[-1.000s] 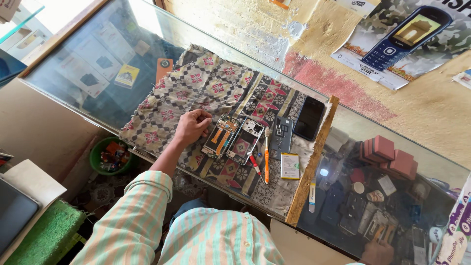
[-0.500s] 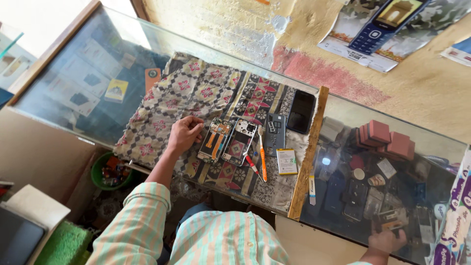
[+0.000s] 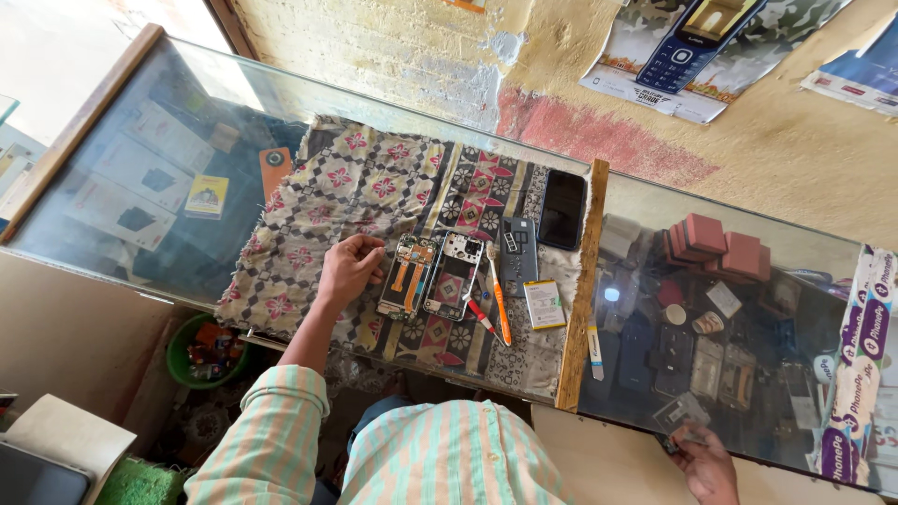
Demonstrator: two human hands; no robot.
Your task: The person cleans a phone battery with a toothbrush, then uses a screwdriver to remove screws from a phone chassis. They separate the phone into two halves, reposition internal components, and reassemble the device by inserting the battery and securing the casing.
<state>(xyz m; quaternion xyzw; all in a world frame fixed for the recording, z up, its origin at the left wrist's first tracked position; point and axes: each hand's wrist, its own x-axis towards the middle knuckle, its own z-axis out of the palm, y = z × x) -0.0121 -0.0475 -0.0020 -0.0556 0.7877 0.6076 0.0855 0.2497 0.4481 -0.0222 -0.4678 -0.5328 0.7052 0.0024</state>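
Left hand (image 3: 348, 269) resting on the patterned cloth (image 3: 309, 215), fingers curled loosely, touching the opened phone (image 3: 409, 278) at its left edge. Right hand (image 3: 703, 463) pinching a small dark part (image 3: 672, 447) down at the table (image 3: 655, 201) edge.

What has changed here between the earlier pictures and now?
The right hand, out of view at first, has come in at the counter's lower right edge and grips a small dark thing. The left hand stayed beside the opened phone on the cloth. Toothbrush and battery lie unmoved.
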